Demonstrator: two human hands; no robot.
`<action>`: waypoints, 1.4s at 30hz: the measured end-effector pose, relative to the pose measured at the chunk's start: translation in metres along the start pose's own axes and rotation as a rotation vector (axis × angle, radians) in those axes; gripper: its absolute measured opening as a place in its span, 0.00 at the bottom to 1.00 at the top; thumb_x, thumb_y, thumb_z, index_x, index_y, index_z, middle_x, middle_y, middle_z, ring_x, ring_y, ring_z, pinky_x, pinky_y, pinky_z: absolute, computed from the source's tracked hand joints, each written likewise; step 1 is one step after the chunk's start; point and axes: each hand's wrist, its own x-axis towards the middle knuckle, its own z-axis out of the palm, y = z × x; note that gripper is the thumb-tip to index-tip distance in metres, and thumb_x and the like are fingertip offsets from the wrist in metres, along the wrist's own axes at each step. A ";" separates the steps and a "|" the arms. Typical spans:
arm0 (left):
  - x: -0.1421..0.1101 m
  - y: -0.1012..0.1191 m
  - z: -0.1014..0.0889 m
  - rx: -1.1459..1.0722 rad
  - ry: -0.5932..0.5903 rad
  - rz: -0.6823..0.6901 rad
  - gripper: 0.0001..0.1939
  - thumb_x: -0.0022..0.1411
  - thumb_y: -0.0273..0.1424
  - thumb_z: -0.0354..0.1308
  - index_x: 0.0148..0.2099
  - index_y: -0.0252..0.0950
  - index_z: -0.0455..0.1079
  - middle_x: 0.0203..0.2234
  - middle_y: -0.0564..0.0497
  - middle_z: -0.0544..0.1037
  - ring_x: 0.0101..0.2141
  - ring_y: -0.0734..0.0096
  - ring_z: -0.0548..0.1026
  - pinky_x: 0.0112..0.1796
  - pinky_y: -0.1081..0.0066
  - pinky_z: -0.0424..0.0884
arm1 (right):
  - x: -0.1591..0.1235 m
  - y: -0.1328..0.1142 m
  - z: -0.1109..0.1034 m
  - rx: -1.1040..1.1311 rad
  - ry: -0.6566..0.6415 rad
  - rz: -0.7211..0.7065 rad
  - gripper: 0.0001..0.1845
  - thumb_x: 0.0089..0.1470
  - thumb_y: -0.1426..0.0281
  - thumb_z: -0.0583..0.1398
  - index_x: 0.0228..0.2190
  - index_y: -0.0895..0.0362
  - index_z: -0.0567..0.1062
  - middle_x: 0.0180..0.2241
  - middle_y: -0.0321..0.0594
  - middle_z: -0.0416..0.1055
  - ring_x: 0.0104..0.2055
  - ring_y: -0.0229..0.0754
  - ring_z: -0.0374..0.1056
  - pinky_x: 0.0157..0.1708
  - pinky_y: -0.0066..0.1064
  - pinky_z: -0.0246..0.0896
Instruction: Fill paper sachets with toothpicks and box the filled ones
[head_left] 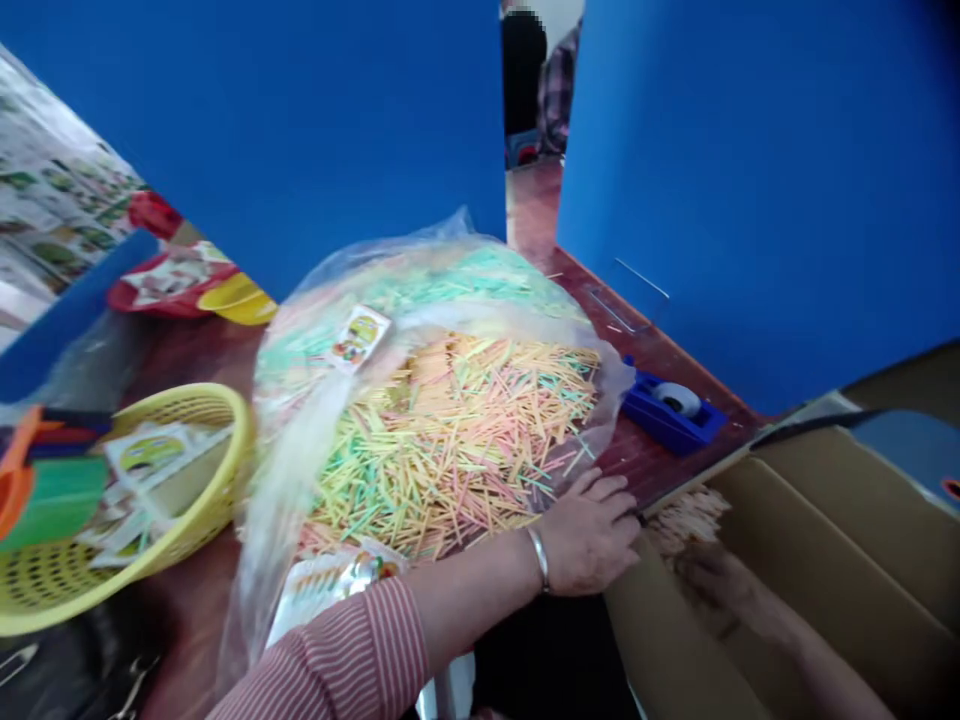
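**Head view: left hand spread at the carton edge, right hand down among pale sticks**

Left hand (589, 535) open and empty, fingers wide, tips at the top edge of a cardboard carton (817, 520), silver bangle (538, 555) on the wrist, striped sleeve (337, 650) on the forearm. Right hand (712, 590) inside the carton, shaded, on a heap of pale sticks (686, 520); grip impossible to tell. Just beside the left hand, on a reddish wooden table (645, 450), a clear plastic bag (442, 290) heaped with pastel yellow, pink and green sticks (450, 440), a printed card (358, 338) lying on top. Farther along the table, a blue tape dispenser (671, 412) with a white roll. Toward the left, a yellow plastic basket (187, 500) holding printed cards (150, 460), then a red tray (169, 290) and a yellow bowl (240, 300). Behind everything, blue partition walls (262, 130).
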 end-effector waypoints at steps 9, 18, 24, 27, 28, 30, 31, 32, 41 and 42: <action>-0.156 0.011 -0.094 -0.012 0.375 -0.624 0.11 0.61 0.24 0.44 0.41 0.35 0.67 0.33 0.46 0.73 0.35 0.70 0.70 0.37 0.68 0.68 | -0.042 -0.184 0.019 -0.119 -0.128 -0.519 0.14 0.55 0.60 0.50 0.33 0.53 0.71 0.30 0.38 0.69 0.33 0.39 0.65 0.34 0.29 0.61; -0.260 0.027 -0.090 0.110 0.364 -1.115 0.07 0.60 0.30 0.47 0.36 0.37 0.65 0.29 0.50 0.71 0.33 0.67 0.70 0.36 0.67 0.66 | 0.043 -0.318 0.062 -1.215 0.189 -0.999 0.10 0.51 0.78 0.51 0.35 0.63 0.70 0.38 0.49 0.68 0.43 0.47 0.60 0.45 0.37 0.54; -0.263 0.032 -0.082 0.096 0.324 -1.172 0.08 0.59 0.31 0.49 0.39 0.35 0.65 0.33 0.46 0.70 0.37 0.62 0.68 0.39 0.63 0.65 | 0.066 -0.339 0.069 -1.418 0.175 -0.916 0.10 0.52 0.77 0.51 0.36 0.63 0.69 0.36 0.49 0.68 0.41 0.47 0.61 0.42 0.36 0.54; -0.256 0.030 -0.073 0.093 0.273 -1.171 0.16 0.55 0.31 0.53 0.46 0.33 0.62 0.38 0.44 0.70 0.40 0.59 0.68 0.40 0.60 0.65 | 0.061 -0.346 0.064 -1.422 0.164 -0.905 0.09 0.51 0.74 0.55 0.37 0.61 0.69 0.38 0.46 0.68 0.42 0.45 0.61 0.42 0.33 0.54; -0.255 0.028 -0.070 0.098 0.263 -1.178 0.18 0.54 0.30 0.54 0.47 0.33 0.62 0.39 0.43 0.70 0.40 0.58 0.68 0.40 0.60 0.65 | 0.059 -0.347 0.063 -1.416 0.165 -0.910 0.11 0.50 0.72 0.56 0.38 0.61 0.69 0.39 0.46 0.68 0.42 0.44 0.61 0.42 0.32 0.55; -0.254 0.023 -0.066 0.080 0.262 -1.185 0.18 0.52 0.28 0.55 0.47 0.33 0.62 0.38 0.44 0.71 0.40 0.58 0.68 0.41 0.59 0.65 | 0.057 -0.350 0.062 -1.397 0.157 -0.929 0.14 0.49 0.70 0.58 0.39 0.61 0.68 0.41 0.46 0.68 0.44 0.45 0.60 0.42 0.32 0.55; -0.255 0.019 -0.064 0.057 0.271 -1.183 0.16 0.52 0.27 0.54 0.46 0.33 0.63 0.38 0.44 0.71 0.40 0.58 0.69 0.41 0.59 0.65 | 0.057 -0.352 0.063 -1.391 0.151 -0.932 0.14 0.49 0.71 0.58 0.40 0.61 0.67 0.41 0.46 0.68 0.44 0.45 0.60 0.43 0.32 0.55; -0.257 0.016 -0.063 0.028 0.284 -1.180 0.15 0.52 0.26 0.54 0.44 0.34 0.64 0.37 0.45 0.72 0.40 0.59 0.69 0.41 0.60 0.66 | 0.057 -0.353 0.065 -1.389 0.146 -0.928 0.13 0.49 0.73 0.56 0.40 0.61 0.68 0.41 0.46 0.68 0.44 0.45 0.60 0.43 0.32 0.54; -0.276 0.010 -0.059 -0.001 0.470 -1.094 0.10 0.57 0.28 0.50 0.42 0.40 0.67 0.35 0.49 0.76 0.36 0.65 0.74 0.37 0.66 0.70 | 0.057 -0.356 0.073 -1.379 0.285 -0.799 0.12 0.50 0.77 0.53 0.37 0.63 0.70 0.37 0.51 0.69 0.42 0.48 0.62 0.39 0.34 0.57; -0.277 0.010 -0.060 0.015 0.470 -1.074 0.10 0.58 0.28 0.49 0.42 0.40 0.68 0.34 0.50 0.76 0.36 0.65 0.74 0.37 0.67 0.70 | 0.056 -0.356 0.074 -1.379 0.294 -0.798 0.10 0.50 0.76 0.54 0.36 0.63 0.71 0.37 0.51 0.69 0.42 0.49 0.62 0.39 0.34 0.57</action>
